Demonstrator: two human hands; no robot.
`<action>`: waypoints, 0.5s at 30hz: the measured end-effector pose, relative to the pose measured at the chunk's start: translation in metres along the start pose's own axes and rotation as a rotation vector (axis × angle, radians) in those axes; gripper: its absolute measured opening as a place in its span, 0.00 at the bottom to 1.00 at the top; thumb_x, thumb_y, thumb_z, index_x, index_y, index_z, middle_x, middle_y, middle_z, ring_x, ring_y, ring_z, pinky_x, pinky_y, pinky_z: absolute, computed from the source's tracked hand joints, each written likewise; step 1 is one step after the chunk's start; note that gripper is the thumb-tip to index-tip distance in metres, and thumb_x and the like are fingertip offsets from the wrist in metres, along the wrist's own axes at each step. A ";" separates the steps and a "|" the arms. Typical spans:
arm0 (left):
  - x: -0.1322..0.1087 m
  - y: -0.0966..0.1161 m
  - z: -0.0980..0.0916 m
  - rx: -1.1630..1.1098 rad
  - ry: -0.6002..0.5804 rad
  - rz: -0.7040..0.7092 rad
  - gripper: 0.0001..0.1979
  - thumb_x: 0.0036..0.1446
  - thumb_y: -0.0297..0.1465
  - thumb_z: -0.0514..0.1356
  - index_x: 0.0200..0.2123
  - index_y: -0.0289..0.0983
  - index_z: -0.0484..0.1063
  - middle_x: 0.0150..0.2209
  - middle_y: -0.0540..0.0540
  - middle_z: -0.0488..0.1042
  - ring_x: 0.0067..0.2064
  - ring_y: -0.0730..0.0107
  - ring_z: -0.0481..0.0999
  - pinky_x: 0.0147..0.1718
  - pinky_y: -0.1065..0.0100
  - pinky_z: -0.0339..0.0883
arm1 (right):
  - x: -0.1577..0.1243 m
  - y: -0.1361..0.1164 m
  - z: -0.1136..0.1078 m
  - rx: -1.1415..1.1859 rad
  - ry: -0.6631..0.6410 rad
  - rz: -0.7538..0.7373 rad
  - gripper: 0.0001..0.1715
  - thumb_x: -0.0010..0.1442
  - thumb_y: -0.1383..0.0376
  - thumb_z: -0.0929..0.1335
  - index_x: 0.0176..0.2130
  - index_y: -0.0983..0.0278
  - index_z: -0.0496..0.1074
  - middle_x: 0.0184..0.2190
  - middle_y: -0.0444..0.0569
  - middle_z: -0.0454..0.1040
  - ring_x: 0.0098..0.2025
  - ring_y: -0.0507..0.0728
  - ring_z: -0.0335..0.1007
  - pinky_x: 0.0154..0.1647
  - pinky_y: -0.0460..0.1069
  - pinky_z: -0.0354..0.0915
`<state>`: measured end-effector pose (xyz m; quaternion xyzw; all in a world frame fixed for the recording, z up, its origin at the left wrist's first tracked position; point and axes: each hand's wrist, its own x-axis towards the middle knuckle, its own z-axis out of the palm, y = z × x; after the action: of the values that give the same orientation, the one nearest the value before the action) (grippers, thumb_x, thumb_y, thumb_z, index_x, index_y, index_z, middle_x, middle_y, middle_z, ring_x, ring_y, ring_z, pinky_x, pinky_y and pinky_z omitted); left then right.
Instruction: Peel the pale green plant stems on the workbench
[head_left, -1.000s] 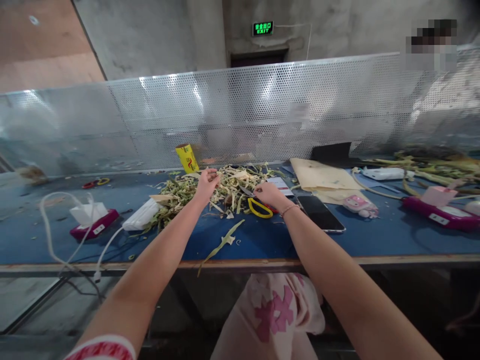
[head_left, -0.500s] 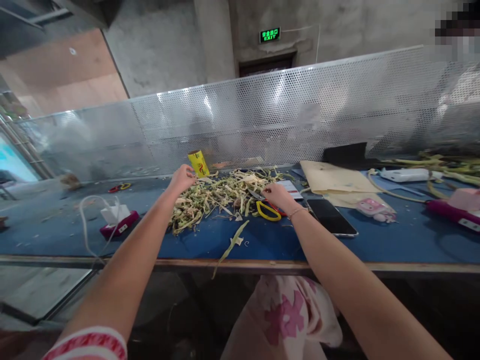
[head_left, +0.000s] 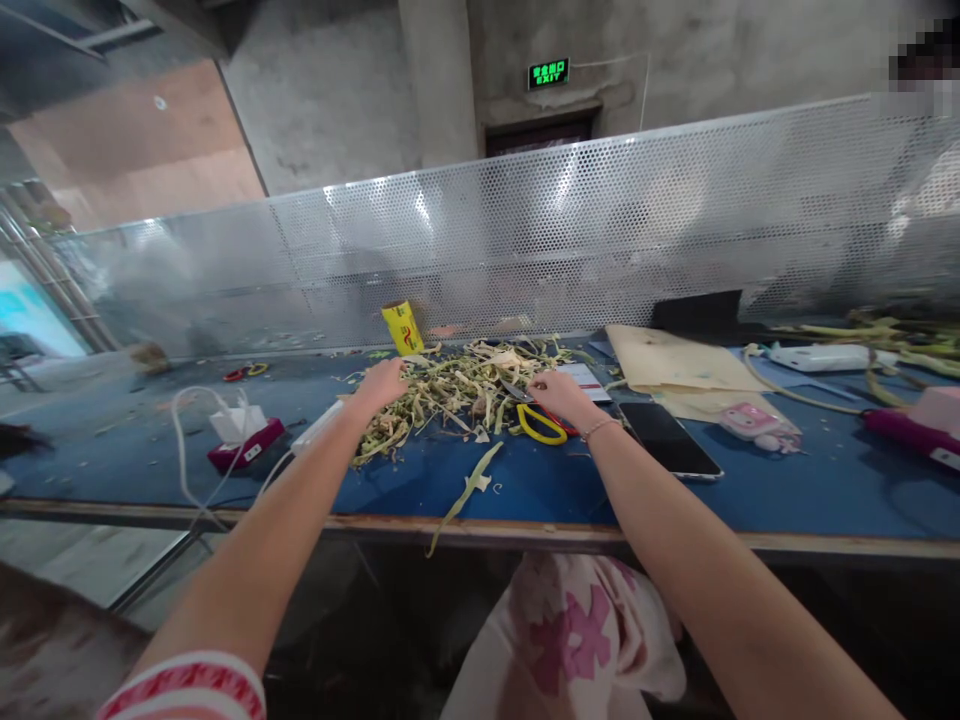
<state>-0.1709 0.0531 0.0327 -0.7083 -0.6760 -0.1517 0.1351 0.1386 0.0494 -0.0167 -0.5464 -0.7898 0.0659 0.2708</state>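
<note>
My left hand (head_left: 381,386) is at the left side of a heap of dried, pale green plant strips (head_left: 450,390). Its fingers are bent together, and what they hold, if anything, is hidden. My right hand (head_left: 561,393) is closed over scissors (head_left: 541,427) at the heap's right side. Their yellow loop shows below my fingers; the red one is partly covered by my hand. The blades point up and left into the strips. One long green strip (head_left: 461,500) lies in front and hangs over the table edge. A yellow carton (head_left: 403,328) stands tilted behind the heap.
A black phone (head_left: 670,440), a pink pouch (head_left: 760,428) and brown paper (head_left: 652,358) lie to the right. Purple power strips (head_left: 245,450) with cables sit on both sides. Another pair of scissors (head_left: 246,371) is at the far left. A perforated metal screen (head_left: 480,230) borders the table's back.
My left hand has come down and slightly right, from beside the yellow carton to the heap's left side. My right hand stays at the scissors. The view has shifted slightly.
</note>
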 end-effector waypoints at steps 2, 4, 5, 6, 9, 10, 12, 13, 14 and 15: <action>0.002 0.020 0.002 -0.026 -0.034 0.071 0.10 0.46 0.30 0.56 0.35 0.36 0.69 0.38 0.38 0.73 0.40 0.58 0.72 0.38 0.66 0.63 | -0.002 -0.001 0.000 0.038 -0.040 -0.052 0.13 0.53 0.68 0.61 0.28 0.66 0.74 0.27 0.49 0.73 0.31 0.53 0.66 0.32 0.44 0.57; 0.004 0.043 0.004 -0.047 -0.099 0.157 0.12 0.46 0.31 0.57 0.37 0.36 0.69 0.38 0.40 0.73 0.40 0.59 0.72 0.39 0.66 0.63 | -0.004 -0.004 -0.001 0.108 -0.083 -0.123 0.13 0.54 0.66 0.61 0.31 0.66 0.74 0.27 0.48 0.72 0.30 0.52 0.65 0.32 0.44 0.58; 0.005 0.054 0.006 -0.046 -0.143 0.184 0.13 0.47 0.32 0.56 0.38 0.35 0.68 0.40 0.38 0.72 0.41 0.58 0.71 0.39 0.66 0.63 | -0.005 -0.006 -0.001 0.147 -0.105 -0.163 0.13 0.55 0.64 0.62 0.33 0.66 0.74 0.28 0.48 0.72 0.30 0.51 0.65 0.32 0.44 0.58; 0.006 0.064 0.008 -0.046 -0.181 0.223 0.15 0.47 0.32 0.56 0.40 0.34 0.68 0.42 0.37 0.71 0.42 0.57 0.71 0.40 0.65 0.63 | -0.006 -0.008 -0.002 0.185 -0.123 -0.204 0.13 0.54 0.62 0.63 0.34 0.66 0.73 0.29 0.48 0.71 0.31 0.51 0.64 0.33 0.45 0.59; 0.009 0.084 0.021 -0.055 -0.226 0.283 0.20 0.49 0.33 0.55 0.46 0.33 0.65 0.47 0.34 0.68 0.47 0.55 0.68 0.44 0.64 0.61 | -0.010 -0.021 -0.002 0.285 -0.154 -0.367 0.15 0.51 0.59 0.67 0.38 0.65 0.73 0.34 0.49 0.68 0.36 0.53 0.64 0.38 0.47 0.60; 0.010 0.087 0.027 -0.053 -0.197 0.287 0.22 0.49 0.31 0.55 0.49 0.32 0.63 0.49 0.33 0.66 0.50 0.54 0.66 0.46 0.63 0.60 | -0.012 -0.026 -0.002 0.313 -0.169 -0.443 0.16 0.49 0.59 0.68 0.38 0.63 0.73 0.35 0.49 0.68 0.39 0.53 0.63 0.42 0.48 0.60; 0.011 0.087 0.040 -0.062 -0.127 0.251 0.24 0.48 0.27 0.54 0.51 0.32 0.60 0.51 0.33 0.63 0.53 0.54 0.63 0.47 0.62 0.59 | -0.017 -0.039 0.001 0.354 -0.248 -0.618 0.14 0.46 0.60 0.71 0.36 0.61 0.74 0.41 0.48 0.66 0.46 0.54 0.61 0.50 0.49 0.56; 0.012 0.084 0.046 -0.075 -0.100 0.222 0.26 0.47 0.25 0.53 0.52 0.33 0.60 0.52 0.34 0.62 0.54 0.54 0.61 0.48 0.61 0.58 | -0.019 -0.045 0.003 0.344 -0.343 -0.695 0.13 0.45 0.60 0.71 0.34 0.60 0.75 0.43 0.48 0.65 0.48 0.55 0.60 0.51 0.49 0.54; 0.013 0.079 0.052 -0.089 -0.088 0.194 0.26 0.46 0.23 0.54 0.52 0.33 0.60 0.53 0.34 0.62 0.54 0.54 0.61 0.49 0.60 0.58 | -0.022 -0.050 0.006 0.314 -0.437 -0.740 0.13 0.44 0.60 0.72 0.33 0.60 0.75 0.44 0.48 0.64 0.48 0.55 0.60 0.52 0.49 0.54; 0.014 0.074 0.058 -0.114 -0.083 0.176 0.25 0.45 0.22 0.53 0.51 0.34 0.62 0.52 0.35 0.63 0.54 0.54 0.61 0.50 0.60 0.57 | -0.023 -0.054 0.008 0.281 -0.487 -0.750 0.12 0.44 0.60 0.72 0.32 0.60 0.75 0.44 0.48 0.64 0.49 0.56 0.59 0.52 0.49 0.54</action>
<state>-0.0942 0.0854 -0.0138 -0.7773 -0.6064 -0.1477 0.0792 0.0960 0.0089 -0.0106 -0.1500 -0.9567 0.1962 0.1543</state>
